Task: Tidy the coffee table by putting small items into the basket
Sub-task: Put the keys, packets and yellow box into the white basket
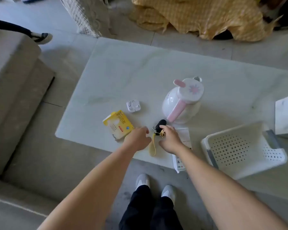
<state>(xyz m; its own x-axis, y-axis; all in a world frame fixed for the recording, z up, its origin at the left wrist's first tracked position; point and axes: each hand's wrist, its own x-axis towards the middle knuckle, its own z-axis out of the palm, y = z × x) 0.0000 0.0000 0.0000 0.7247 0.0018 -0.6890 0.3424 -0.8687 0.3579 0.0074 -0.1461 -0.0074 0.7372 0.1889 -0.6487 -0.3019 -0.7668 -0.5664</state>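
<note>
On the pale marble coffee table [140, 72] lies a black key pouch [160, 125] with a yellow strap [152, 149] and a small spotted charm. My right hand [170, 140] rests over the charm end, fingers curled around it. My left hand [137, 138] hovers just left of the strap, fingers apart, holding nothing. A yellow box [118, 126] lies left of my left hand. Behind it sits a small white earphone case [133, 105]. A white perforated basket [243, 148] stands at the table's right front edge, nothing visible inside. Paper packets [181, 151] lie partly hidden under my right wrist.
A white and pink kettle [183, 100] stands just behind the key pouch. A beige sofa [12, 90] is at the left. A white block [286, 113] sits at the right edge. Yellow checked cloth [198, 15] lies on the floor beyond the table. Another person's shoe [42, 38] is at far left.
</note>
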